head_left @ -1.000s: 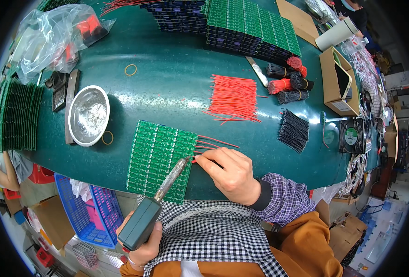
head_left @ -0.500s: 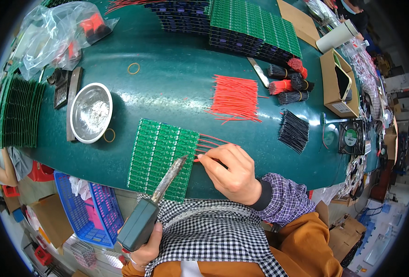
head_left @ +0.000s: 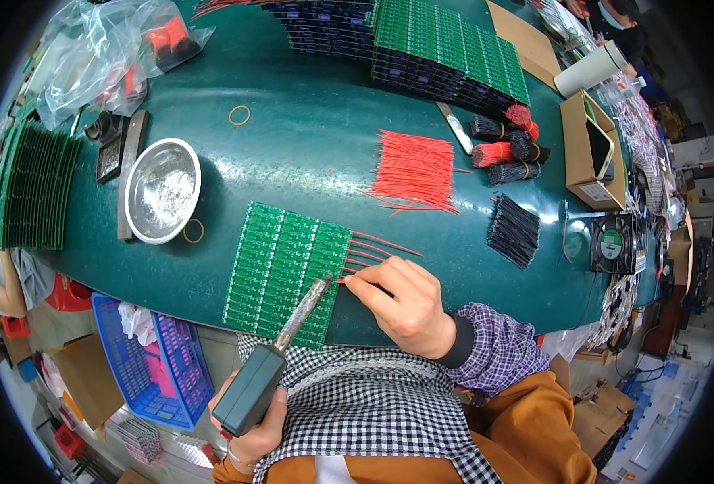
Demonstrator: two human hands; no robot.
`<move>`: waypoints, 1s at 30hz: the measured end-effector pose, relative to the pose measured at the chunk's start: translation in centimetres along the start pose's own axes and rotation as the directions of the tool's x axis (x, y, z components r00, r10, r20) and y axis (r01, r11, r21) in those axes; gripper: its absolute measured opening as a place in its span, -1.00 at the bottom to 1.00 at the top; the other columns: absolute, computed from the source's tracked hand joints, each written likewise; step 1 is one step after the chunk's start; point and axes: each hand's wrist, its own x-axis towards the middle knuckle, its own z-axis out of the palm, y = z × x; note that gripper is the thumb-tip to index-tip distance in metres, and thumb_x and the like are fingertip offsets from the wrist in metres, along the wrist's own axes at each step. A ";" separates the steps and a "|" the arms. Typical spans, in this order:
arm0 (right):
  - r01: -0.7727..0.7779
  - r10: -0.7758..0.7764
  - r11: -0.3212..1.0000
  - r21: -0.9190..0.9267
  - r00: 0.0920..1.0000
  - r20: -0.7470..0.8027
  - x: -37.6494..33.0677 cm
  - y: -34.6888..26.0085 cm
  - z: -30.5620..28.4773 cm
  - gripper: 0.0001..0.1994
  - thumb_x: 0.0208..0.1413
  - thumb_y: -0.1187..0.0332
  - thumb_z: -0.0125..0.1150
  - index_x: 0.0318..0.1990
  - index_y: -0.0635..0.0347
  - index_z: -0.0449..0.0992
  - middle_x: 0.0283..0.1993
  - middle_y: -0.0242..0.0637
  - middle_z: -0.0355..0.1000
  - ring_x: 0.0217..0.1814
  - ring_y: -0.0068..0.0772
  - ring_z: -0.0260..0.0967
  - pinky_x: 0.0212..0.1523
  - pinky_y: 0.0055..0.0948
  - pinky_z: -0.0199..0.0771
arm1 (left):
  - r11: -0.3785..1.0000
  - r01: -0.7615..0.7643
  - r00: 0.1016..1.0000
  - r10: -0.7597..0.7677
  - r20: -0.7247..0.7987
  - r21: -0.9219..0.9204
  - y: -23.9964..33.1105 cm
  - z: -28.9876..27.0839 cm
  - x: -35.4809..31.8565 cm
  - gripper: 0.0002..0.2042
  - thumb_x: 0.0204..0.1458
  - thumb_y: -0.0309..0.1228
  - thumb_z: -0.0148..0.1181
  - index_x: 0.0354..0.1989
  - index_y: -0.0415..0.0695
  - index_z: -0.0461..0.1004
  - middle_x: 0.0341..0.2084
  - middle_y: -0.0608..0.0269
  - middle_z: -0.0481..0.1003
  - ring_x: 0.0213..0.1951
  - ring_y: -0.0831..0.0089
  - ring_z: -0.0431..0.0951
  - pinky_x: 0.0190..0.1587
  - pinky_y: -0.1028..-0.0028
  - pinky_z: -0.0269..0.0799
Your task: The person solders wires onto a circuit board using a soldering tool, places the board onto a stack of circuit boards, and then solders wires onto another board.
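The board (head_left: 280,262) is seen, in the head view, on the table (head_left: 308,121). The iron (head_left: 253,389) is gripped by the left hand (head_left: 266,434); a red wire (head_left: 341,281) is pinched by the right hand (head_left: 401,305) at the board's edge. By a shifted wire, a crooked joint could be caused; by a slipped tip (head_left: 328,278), fingers (head_left: 365,286) could be burnt. The wired edge is turned rightward; the long axis is directed away, leaning right.
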 end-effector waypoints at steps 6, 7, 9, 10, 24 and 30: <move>-0.007 0.007 1.000 -0.007 1.000 0.005 0.0 0.0 0.1 -0.78 -0.14 0.53 0.43 -0.26 0.25 0.67 -0.35 -0.36 0.51 -0.42 -0.39 0.43 -0.45 -0.41 0.41 | 0.998 -0.033 0.999 0.033 -0.003 0.045 0.0 0.1 0.1 -0.76 0.05 -0.56 0.44 -0.10 -0.34 0.64 -0.26 0.13 0.67 -0.28 0.38 0.64 -0.18 0.42 0.54; -0.008 0.008 1.000 -0.003 1.000 0.006 0.0 0.0 0.0 -0.79 -0.14 0.53 0.43 -0.26 0.24 0.67 -0.35 -0.37 0.51 -0.42 -0.39 0.43 -0.45 -0.41 0.41 | 0.998 -0.033 0.999 0.033 0.002 0.055 0.1 0.1 0.2 -0.76 0.05 -0.56 0.45 -0.11 -0.33 0.64 -0.27 0.14 0.67 -0.29 0.39 0.64 -0.19 0.42 0.54; -0.001 0.001 1.000 -0.005 1.000 0.021 -0.2 0.0 0.0 -0.79 -0.12 0.51 0.39 -0.25 0.24 0.65 -0.33 -0.36 0.49 -0.37 -0.40 0.44 -0.41 -0.42 0.41 | 0.999 -0.022 1.000 0.022 0.001 0.050 0.0 0.1 0.1 -0.76 0.05 -0.56 0.45 -0.11 -0.33 0.64 -0.27 0.14 0.67 -0.30 0.38 0.64 -0.20 0.42 0.54; 0.007 -0.007 1.000 -0.007 0.999 0.037 -0.2 0.1 0.0 -0.79 -0.10 0.49 0.34 -0.23 0.24 0.63 -0.31 -0.36 0.48 -0.32 -0.41 0.45 -0.38 -0.42 0.40 | 0.999 -0.010 1.000 0.010 0.001 0.045 0.0 0.1 0.1 -0.76 0.05 -0.55 0.45 -0.11 -0.34 0.64 -0.27 0.14 0.67 -0.30 0.38 0.64 -0.20 0.42 0.53; -0.001 0.001 1.000 0.003 0.999 0.040 -0.4 0.1 0.4 -0.78 -0.10 0.48 0.32 -0.22 0.23 0.63 -0.31 -0.37 0.48 -0.32 -0.42 0.46 -0.38 -0.42 0.40 | 0.996 -0.070 0.997 0.072 -0.036 0.047 -0.5 0.7 0.7 -0.74 -0.19 -0.54 0.43 -0.27 -0.33 0.63 -0.41 -0.04 0.57 -0.46 0.04 0.60 -0.38 0.25 0.51; -0.004 0.004 1.000 0.003 0.999 0.038 -0.4 0.1 0.4 -0.78 -0.10 0.48 0.33 -0.22 0.23 0.63 -0.32 -0.37 0.47 -0.32 -0.42 0.46 -0.38 -0.42 0.40 | 0.997 -0.068 0.997 0.069 -0.047 0.020 -0.5 0.7 0.6 -0.75 -0.18 -0.54 0.43 -0.27 -0.33 0.62 -0.43 -0.02 0.55 -0.48 0.06 0.58 -0.40 0.26 0.50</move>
